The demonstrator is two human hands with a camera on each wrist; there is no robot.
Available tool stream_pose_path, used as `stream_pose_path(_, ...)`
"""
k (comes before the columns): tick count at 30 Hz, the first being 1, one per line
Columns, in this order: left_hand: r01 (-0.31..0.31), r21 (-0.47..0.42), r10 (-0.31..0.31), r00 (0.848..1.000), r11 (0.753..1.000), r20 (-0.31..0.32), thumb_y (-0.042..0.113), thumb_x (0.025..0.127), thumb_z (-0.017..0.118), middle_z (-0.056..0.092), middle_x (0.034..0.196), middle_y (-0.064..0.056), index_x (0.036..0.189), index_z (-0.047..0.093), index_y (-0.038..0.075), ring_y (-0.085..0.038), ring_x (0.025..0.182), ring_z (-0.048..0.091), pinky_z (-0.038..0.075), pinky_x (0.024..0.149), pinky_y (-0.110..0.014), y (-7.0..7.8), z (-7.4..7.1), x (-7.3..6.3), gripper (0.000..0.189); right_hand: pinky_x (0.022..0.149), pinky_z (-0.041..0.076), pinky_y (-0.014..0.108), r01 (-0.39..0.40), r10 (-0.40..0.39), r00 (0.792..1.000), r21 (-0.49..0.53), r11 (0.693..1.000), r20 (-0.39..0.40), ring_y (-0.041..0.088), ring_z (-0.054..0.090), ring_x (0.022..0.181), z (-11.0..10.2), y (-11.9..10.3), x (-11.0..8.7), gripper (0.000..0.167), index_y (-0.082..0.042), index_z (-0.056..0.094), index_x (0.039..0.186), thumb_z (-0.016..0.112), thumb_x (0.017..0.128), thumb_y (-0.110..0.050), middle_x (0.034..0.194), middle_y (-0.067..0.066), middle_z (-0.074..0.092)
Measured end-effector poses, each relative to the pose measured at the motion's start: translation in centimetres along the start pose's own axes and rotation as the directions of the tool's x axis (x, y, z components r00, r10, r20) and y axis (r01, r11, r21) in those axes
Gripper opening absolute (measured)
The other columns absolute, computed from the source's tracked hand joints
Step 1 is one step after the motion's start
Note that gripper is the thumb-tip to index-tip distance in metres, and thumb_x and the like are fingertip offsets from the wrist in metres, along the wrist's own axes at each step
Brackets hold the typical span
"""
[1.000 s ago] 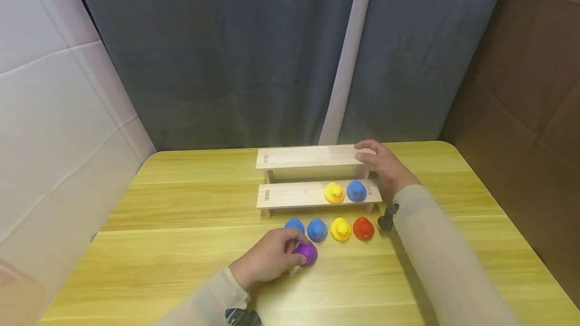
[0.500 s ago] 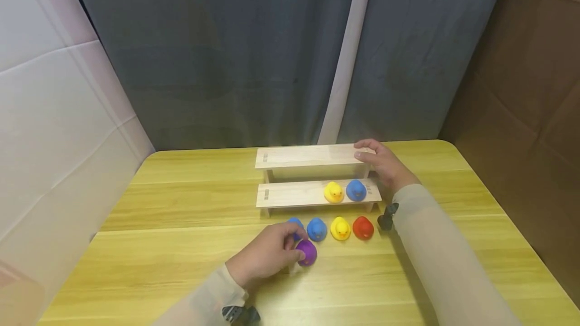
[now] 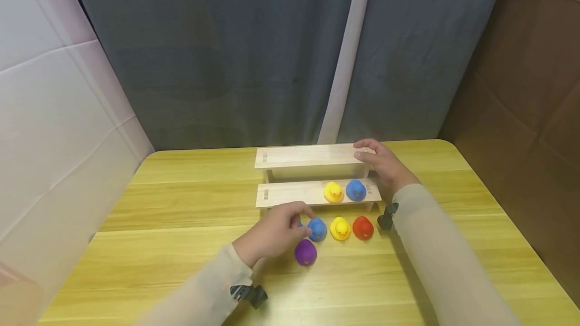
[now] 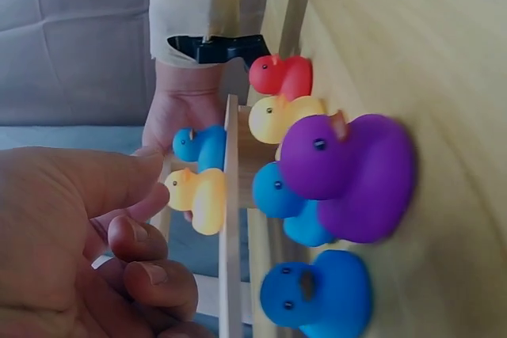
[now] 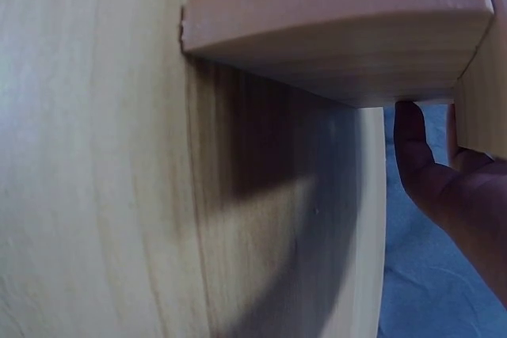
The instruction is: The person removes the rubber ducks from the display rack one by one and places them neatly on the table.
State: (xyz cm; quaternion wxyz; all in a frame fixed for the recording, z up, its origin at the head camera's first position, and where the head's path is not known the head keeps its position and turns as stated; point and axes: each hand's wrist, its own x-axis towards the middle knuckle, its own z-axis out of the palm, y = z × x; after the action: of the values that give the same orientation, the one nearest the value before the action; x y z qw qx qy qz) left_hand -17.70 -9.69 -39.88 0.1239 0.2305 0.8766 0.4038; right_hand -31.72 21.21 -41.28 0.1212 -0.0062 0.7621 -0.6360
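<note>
My left hand hovers over the left end of a row of rubber ducks, fingers loosely bent with nothing between them. Beneath and beside it are a blue duck and another blue duck, mostly hidden by the hand in the head view. A purple duck sits in front of the row, apart from the fingers. My right hand grips the right end of the upper wooden shelf, thumb over its top. In the right wrist view, a wooden shelf part partly hides those fingers.
The lower shelf carries a yellow duck and a blue duck toward its right end. Farther right in the table row sit a yellow duck and a red duck. A grey curtain hangs behind the table.
My left hand has let go of the purple duck and moved up and away from it, over the blue ducks. My right hand stays at the upper shelf.
</note>
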Motion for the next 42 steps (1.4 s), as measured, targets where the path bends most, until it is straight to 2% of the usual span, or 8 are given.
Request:
stream_pose_path(8, -0.037, 0.042, 0.038, 0.999, 0.998, -0.023, 0.012, 0.097, 0.073, 0.051, 0.069, 0.002, 0.123, 0.071, 0.011, -0.011, 0.056, 0.044, 0.041, 0.052, -0.026, 1.0, -0.5, 2.1, 0.026, 0.125, 0.024, 0.067, -0.022, 0.022, 1.0, 0.003, 1.0, 0.004, 0.039, 0.039, 0.149, 0.2, -0.2, -0.3, 0.038, -0.026, 0.054, 0.138, 0.066, 0.104, -0.035, 0.162, 0.005, 0.042)
stream_pose_path(12, -0.03, 0.062, 0.033, 0.998, 0.998, -0.055, 0.016, 0.098, 0.073, 0.051, 0.067, 0.002, 0.124, 0.07, 0.013, -0.011, 0.053, 0.043, 0.041, 0.052, -0.027, 1.3, -0.6, 3.5, 0.026, 0.124, 0.025, 0.066, -0.017, 0.017, 1.0, -0.015, 1.0, 0.009, 0.04, 0.039, 0.149, 0.0, -0.2, -0.2, 0.04, -0.024, 0.053, 0.14, 0.065, 0.104, -0.036, 0.163, 0.006, 0.042)
stream_pose_path(16, -0.011, 0.084, 0.018, 0.997, 0.996, -0.081, 0.02, 0.099, 0.074, 0.052, 0.069, 0.0, 0.127, 0.068, 0.014, -0.013, 0.056, 0.045, 0.041, 0.054, -0.028, 1.6, -0.7, 4.9, 0.029, 0.124, 0.025, 0.067, -0.013, 0.013, 1.0, -0.023, 1.0, 0.011, 0.04, 0.038, 0.149, 0.1, -0.2, -0.2, 0.041, -0.023, 0.053, 0.141, 0.066, 0.104, -0.036, 0.164, 0.007, 0.041)
stream_pose_path(22, 0.008, 0.102, -0.001, 0.998, 0.995, -0.07, 0.021, 0.1, 0.072, 0.053, 0.072, -0.001, 0.132, 0.067, 0.015, -0.014, 0.06, 0.047, 0.041, 0.057, -0.029, 1.7, -0.7, 6.5, 0.033, 0.124, 0.027, 0.065, -0.038, 0.038, 0.999, -0.014, 0.999, 0.0, 0.037, 0.039, 0.149, 0.2, -0.2, -0.1, 0.039, -0.026, 0.056, 0.138, 0.067, 0.103, -0.038, 0.161, 0.003, 0.043)
stream_pose_path(26, 0.016, 0.1, -0.01, 0.998, 0.995, -0.064, 0.022, 0.099, 0.072, 0.054, 0.073, -0.001, 0.133, 0.068, 0.014, -0.014, 0.061, 0.048, 0.042, 0.057, -0.029, 1.6, -0.5, 7.4, 0.035, 0.124, 0.027, 0.066, -0.026, 0.026, 1.0, -0.015, 1.0, 0.002, 0.037, 0.04, 0.149, 0.3, -0.2, -0.1, 0.039, -0.025, 0.055, 0.138, 0.067, 0.103, -0.037, 0.162, 0.004, 0.043)
stream_pose_path(33, 0.001, 0.105, 0.004, 0.999, 0.994, -0.05, 0.019, 0.099, 0.074, 0.056, 0.076, -0.002, 0.134, 0.067, 0.011, -0.014, 0.065, 0.05, 0.043, 0.059, -0.028, 1.4, 0.0, 8.5, 0.037, 0.123, 0.03, 0.064, -0.004, 0.004, 1.0, 0.012, 1.0, 0.016, 0.038, 0.043, 0.146, 0.5, -0.3, -0.1, 0.038, -0.022, 0.055, 0.138, 0.067, 0.104, -0.033, 0.158, 0.008, 0.046)
stream_pose_path(39, 0.017, 0.106, -0.013, 0.999, 0.994, -0.038, 0.019, 0.099, 0.073, 0.056, 0.078, -0.003, 0.135, 0.067, 0.011, -0.015, 0.066, 0.05, 0.043, 0.059, -0.028, 1.3, 0.1, 8.8, 0.037, 0.123, 0.03, 0.064, -0.018, 0.018, 1.0, -0.002, 1.0, 0.011, 0.036, 0.044, 0.145, 0.7, -0.3, -0.1, 0.037, -0.025, 0.057, 0.136, 0.068, 0.103, -0.035, 0.157, 0.005, 0.047)
stream_pose_path(42, 0.012, 0.091, -0.009, 0.999, 0.996, -0.034, 0.017, 0.099, 0.073, 0.056, 0.078, -0.003, 0.134, 0.067, 0.01, -0.015, 0.065, 0.05, 0.043, 0.058, -0.027, 1.3, 0.0, 8.8, 0.037, 0.123, 0.031, 0.063, 0.01, -0.01, 1.0, -0.009, 1.0, 0.019, 0.038, 0.045, 0.143, 0.6, -0.1, 0.1, 0.038, -0.021, 0.055, 0.138, 0.066, 0.104, -0.032, 0.156, 0.01, 0.047)
